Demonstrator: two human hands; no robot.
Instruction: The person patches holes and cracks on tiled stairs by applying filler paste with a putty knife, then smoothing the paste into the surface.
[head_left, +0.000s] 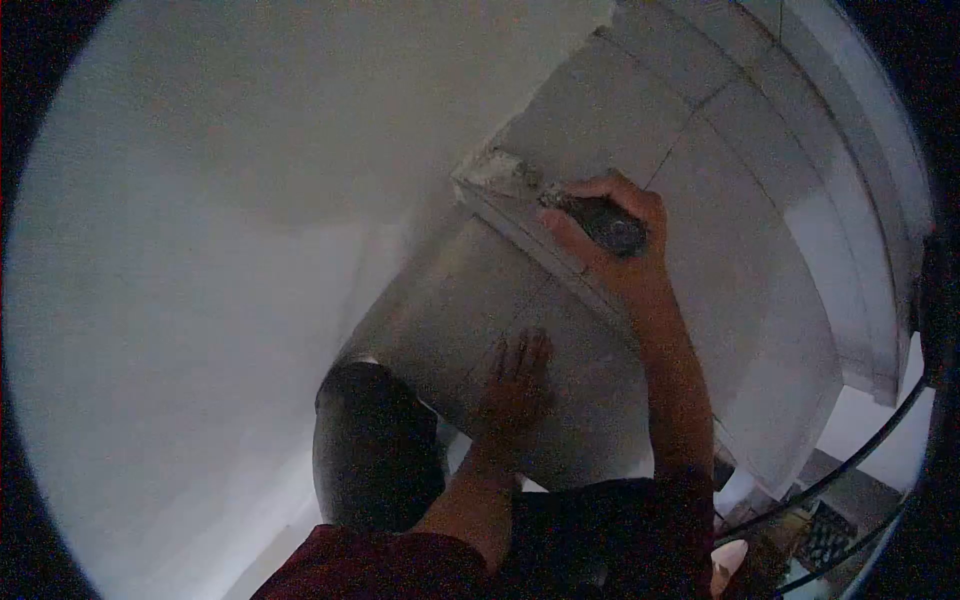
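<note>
My right hand (625,225) is closed around a dark-handled tool (605,222), its rounded butt end facing me. The working end points at a rough, pale clump of mortar-like material (505,168) in the corner where the step edge meets the wall; image grain hides its exact shape. Lower down, my left hand (520,375) lies flat with fingers stretched out on a grey tiled step (590,400), holding nothing. Between the two hands runs the raised step edge (550,262).
A plain pale wall (220,180) fills the left side. Curved tiled steps (740,200) rise at the upper right. My dark-clothed knee (375,445) is close to the wall. Black cables (860,455) hang at the lower right above cluttered items on the floor.
</note>
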